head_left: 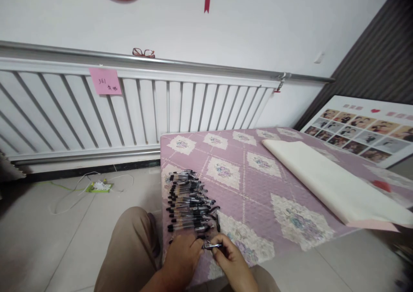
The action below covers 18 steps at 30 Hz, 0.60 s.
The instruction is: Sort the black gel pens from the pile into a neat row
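A black pen [209, 246] spans the gap between my two hands at the near left of the padded table. My left hand [183, 257] is closed around one end of it, and that end is hidden by the fingers. The dark end with the clip is pinched between the thumb and fingers of my right hand [230, 259]. Just beyond my left hand, a long row of clear pens with black caps [189, 206] lies side by side on the purple flowered cover [254, 197]. A loose black piece, perhaps a pen cap [218, 223], rests at the row's right side.
A folded cream sheet [319, 180] lies across the table's right half, near a photo board [358, 128]. Behind stands a white radiator [180, 107] with a pink note [106, 81]. Glasses [143, 52] rest on the pipe. A power strip [100, 186] with cables is on the floor.
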Motion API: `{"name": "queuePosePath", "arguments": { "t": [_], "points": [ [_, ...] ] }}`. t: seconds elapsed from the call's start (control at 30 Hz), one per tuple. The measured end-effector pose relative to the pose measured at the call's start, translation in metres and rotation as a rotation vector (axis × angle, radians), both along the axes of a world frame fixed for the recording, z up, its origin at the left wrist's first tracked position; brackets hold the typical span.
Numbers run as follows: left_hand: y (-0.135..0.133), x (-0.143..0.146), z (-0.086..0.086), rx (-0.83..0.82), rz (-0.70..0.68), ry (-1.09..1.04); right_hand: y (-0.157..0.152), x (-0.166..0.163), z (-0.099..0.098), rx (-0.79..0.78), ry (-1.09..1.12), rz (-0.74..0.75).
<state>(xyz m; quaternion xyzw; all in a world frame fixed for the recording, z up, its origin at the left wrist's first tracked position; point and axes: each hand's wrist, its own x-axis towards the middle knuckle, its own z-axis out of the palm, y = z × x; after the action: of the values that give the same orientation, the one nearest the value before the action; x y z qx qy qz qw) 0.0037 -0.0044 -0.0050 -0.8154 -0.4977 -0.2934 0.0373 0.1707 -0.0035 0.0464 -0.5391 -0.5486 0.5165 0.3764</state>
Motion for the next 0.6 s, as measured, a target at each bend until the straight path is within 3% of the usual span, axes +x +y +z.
{"name": "queuePosePath", "arguments": {
  "t": [0.1, 0.3, 0.6],
  "points": [
    [0.0, -0.001, 0.0, -0.01, -0.011, 0.01, 0.001, -0.001, -0.003, -0.001, 0.059, -0.046],
    [-0.001, -0.002, 0.006, 0.026, -0.032, -0.004, 0.002, -0.009, -0.012, -0.147, 0.046, -0.038],
    [-0.002, 0.0, 0.01, 0.029, -0.015, 0.038, 0.004, -0.002, -0.003, -0.058, 0.033, 0.021]
  ]
}}
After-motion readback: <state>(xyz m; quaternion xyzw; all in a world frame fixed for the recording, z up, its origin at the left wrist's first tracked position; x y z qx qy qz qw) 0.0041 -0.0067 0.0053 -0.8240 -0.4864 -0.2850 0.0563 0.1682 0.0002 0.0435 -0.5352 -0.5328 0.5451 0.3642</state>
